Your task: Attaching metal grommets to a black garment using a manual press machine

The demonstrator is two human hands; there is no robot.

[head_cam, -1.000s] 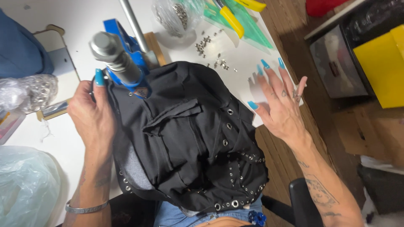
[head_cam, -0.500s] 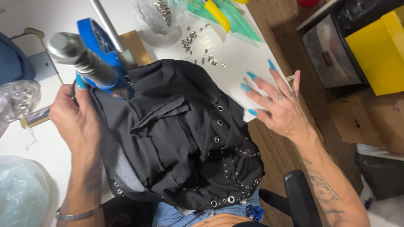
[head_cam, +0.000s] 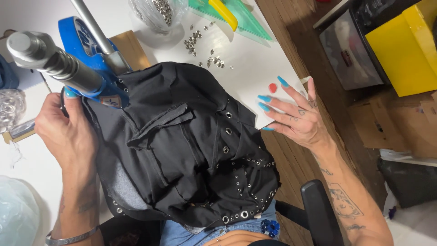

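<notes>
Far left of the black garment (head_cam: 182,150): clear plastic bags at the table edge, one crinkled (head_cam: 10,109), one pale and puffy (head_cam: 16,218) lower down. Left hand (head_cam: 68,136) next, fingers curled closed on the garment's left edge, thumb with a turquoise nail pressed up against the blue base of the press; silver bracelet (head_cam: 73,237) on that wrist. Above the hand, blue eyelet press (head_cam: 86,59) with its grey steel cylinder angled up-left and a slim metal lever rising behind, standing on a wooden block (head_cam: 129,50), touching the garment's upper left corner. Garment itself spread over the white table (head_cam: 255,59) and draped down onto the lap, flap pocket in the middle, rows of silver eyelets along the right and lower edges, grey lining showing at lower left. Above the garment, loose silver eyelets (head_cam: 200,45) scattered on the table, a clear bag of more eyelets (head_cam: 159,11) beyond, then a green ruler with a yellow handle (head_cam: 232,16). Right of the garment, right hand (head_cam: 296,116) open, fingers spread, long turquoise nails, hovering over the table's edge, holding nothing. Further right: grey bin (head_cam: 350,54), yellow box (head_cam: 405,45), cardboard boxes (head_cam: 391,123) on the floor. Below right, black chair arm (head_cam: 318,214).
</notes>
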